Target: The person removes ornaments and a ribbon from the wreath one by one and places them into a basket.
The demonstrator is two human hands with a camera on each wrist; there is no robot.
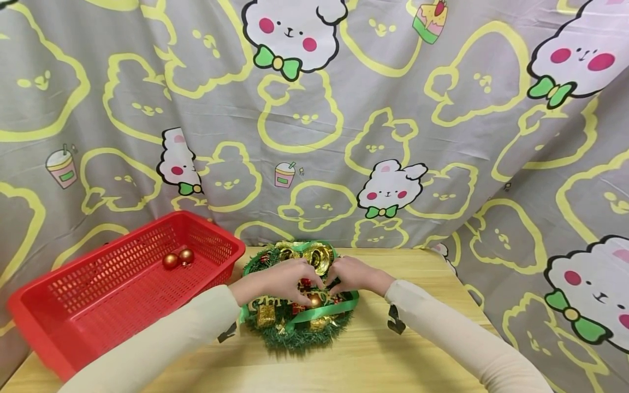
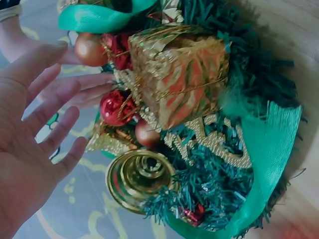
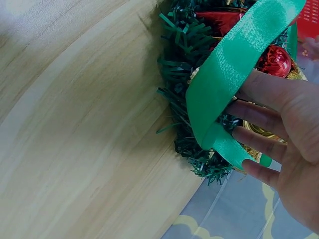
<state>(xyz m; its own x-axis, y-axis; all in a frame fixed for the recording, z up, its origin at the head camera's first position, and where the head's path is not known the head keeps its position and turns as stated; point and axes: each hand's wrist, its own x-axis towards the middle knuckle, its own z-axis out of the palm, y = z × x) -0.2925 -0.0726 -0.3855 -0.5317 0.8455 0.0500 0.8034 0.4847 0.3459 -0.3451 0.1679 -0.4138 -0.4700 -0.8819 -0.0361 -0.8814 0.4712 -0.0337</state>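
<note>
A green tinsel wreath (image 1: 295,339) lies on the table, trimmed with gold bells (image 1: 320,258), baubles, wrapped boxes and green ribbon (image 3: 224,74). Over its left part reaches my left hand (image 1: 287,278), palm toward the ornaments. In the left wrist view its fingers are spread, the thumb near a matte gold bauble (image 2: 90,49), with a gold gift box (image 2: 184,74) and a shiny red bauble (image 2: 116,107) close by. From the right comes my right hand (image 1: 355,274). Its fingers extend to the wreath beside the ribbon; the thumb tip is hidden behind the ribbon.
At the left of the table stands a red plastic basket (image 1: 147,314) with two gold baubles (image 1: 178,258) in it. Pale wood tabletop (image 1: 393,360) extends in front and to the right of the wreath. A patterned grey curtain (image 1: 314,180) hangs behind the table.
</note>
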